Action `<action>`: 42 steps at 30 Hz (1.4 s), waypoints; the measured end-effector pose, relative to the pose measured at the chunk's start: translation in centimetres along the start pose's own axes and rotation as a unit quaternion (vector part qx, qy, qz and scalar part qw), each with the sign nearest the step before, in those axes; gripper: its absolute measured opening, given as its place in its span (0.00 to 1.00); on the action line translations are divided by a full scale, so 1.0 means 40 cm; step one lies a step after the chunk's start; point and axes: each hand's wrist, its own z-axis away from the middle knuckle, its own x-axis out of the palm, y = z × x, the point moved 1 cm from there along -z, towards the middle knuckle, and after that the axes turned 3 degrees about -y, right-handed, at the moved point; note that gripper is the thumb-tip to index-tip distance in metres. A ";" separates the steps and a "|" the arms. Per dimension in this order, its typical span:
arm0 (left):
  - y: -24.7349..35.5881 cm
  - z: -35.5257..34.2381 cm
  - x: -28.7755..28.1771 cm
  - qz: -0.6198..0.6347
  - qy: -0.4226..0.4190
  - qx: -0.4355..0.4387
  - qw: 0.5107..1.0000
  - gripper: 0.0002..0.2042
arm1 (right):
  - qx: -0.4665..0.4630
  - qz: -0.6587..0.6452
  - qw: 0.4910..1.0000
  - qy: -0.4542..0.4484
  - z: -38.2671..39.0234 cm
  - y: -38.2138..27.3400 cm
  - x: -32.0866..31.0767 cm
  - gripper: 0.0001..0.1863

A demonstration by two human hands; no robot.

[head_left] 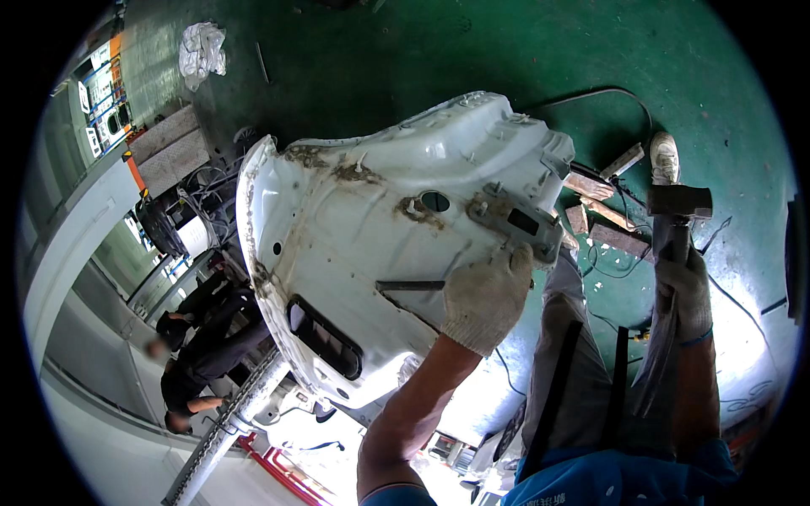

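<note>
Against the white panel [380, 244], your left grip [485, 295] is clenched on a chisel [411, 286] lying flat leftward; your right grip [685, 282], well apart, grasps a raised hammer [678, 207].

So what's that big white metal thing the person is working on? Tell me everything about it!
The white car body panel is a large pressed sheet-metal piece, tilted up above the green floor. Its paint is dirty, with brown rusty patches along the seams. It has a round hole, a dark slotted vent opening low down, and a grey bracket near the right edge. The gloved left hand presses a thin dark chisel-like bar against it. The gloved right hand holds a hammer off to the side, not touching it.
</note>
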 end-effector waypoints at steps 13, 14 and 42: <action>-0.026 -0.022 0.010 -0.050 0.010 -0.035 0.998 0.07 | 0.038 0.077 0.975 -0.206 0.150 0.126 0.291 0.08; -0.029 -0.025 0.004 -0.066 0.016 -0.036 0.997 0.06 | 0.056 0.020 0.978 -0.200 0.132 0.135 0.276 0.09; -0.033 -0.025 0.006 -0.026 0.018 -0.019 0.999 0.09 | -0.115 0.096 0.982 -0.118 0.147 0.126 0.287 0.07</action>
